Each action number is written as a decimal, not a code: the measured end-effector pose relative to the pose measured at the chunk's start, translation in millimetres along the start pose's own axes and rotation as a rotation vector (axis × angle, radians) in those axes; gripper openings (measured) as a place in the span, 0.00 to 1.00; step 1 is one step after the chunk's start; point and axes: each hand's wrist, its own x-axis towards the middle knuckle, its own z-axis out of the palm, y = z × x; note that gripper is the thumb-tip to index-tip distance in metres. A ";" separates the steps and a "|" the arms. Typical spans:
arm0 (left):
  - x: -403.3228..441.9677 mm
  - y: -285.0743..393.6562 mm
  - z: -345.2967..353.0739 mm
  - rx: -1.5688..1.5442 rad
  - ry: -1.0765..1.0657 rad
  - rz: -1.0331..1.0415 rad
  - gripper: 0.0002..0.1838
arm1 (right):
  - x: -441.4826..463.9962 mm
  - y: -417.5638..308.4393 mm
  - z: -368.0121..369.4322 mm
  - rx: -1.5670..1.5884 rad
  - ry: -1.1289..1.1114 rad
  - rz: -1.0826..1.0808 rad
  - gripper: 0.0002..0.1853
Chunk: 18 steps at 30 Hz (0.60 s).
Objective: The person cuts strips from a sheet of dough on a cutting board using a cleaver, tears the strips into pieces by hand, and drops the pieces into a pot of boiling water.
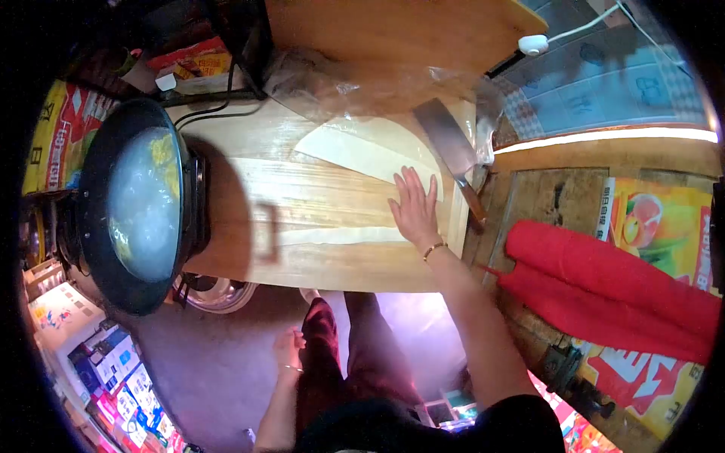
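My right hand (pixel 417 208) lies palm down with fingers spread, over the right end of a pale folded dough sheet (pixel 362 151) on the wooden board (pixel 257 170). Nearer to me, a long narrow strip of dough (pixel 340 235) runs across the board, its right end close to my right wrist. A cleaver (pixel 447 136) rests beyond the sheet on the right, its handle toward the board's right edge. Below the board, my left hand (pixel 288 349) hangs beside my leg, fingers curled closed. What it holds, if anything, is hidden.
At the left stands a black wok (pixel 134 208) of bubbling, cloudy water with yellowish pieces. Clear plastic sheeting (pixel 340 84) lies at the board's back. A red cloth (pixel 596 283) covers part of the right-hand wooden surface. A metal basin (pixel 219 294) sits under the board.
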 end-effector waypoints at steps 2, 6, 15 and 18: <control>1.3 0.1 7.3 -0.046 0.000 -0.053 0.12 | -1.1 11.7 4.7 0.006 0.032 0.045 0.26; 4.2 -7.8 -9.0 -0.095 -0.052 -0.092 0.12 | -11.5 24.1 3.2 -0.057 -0.013 0.047 0.27; 3.7 13.6 16.6 0.003 0.054 -0.003 0.10 | -11.5 36.1 0.3 0.049 -0.035 0.020 0.26; 11.3 56.1 44.5 0.045 0.089 0.101 0.12 | -17.4 36.5 1.9 0.047 -0.072 0.049 0.25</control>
